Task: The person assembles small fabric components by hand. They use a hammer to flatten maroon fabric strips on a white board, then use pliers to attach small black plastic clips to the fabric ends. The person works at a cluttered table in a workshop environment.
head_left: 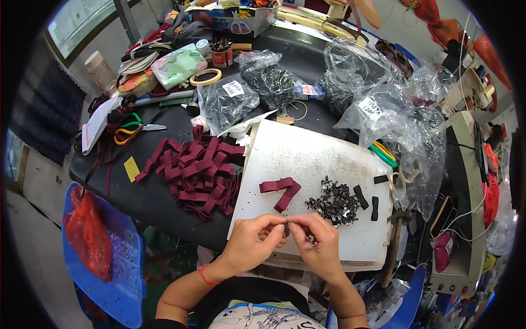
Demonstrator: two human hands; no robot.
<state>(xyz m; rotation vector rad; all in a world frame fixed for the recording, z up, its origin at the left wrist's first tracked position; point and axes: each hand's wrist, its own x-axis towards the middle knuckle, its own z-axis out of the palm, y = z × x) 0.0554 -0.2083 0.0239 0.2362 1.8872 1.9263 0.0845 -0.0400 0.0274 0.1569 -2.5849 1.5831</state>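
Observation:
Over the front edge of a white board, my left hand and my right hand meet with thumbs and fingertips pinched together. A small dark piece shows between them, too small to name. Small shiny metal pieces peek out from my right hand's curled fingers. Just beyond the hands lie two maroon ribbon bows, touching at one end. To their right is a pile of small shiny metal fittings, with black bows beside it.
A heap of maroon bows covers the black table left of the board. Clear plastic bags lie along the back and right. Scissors and a yellow card are at left. A hammer stands by the board's right edge.

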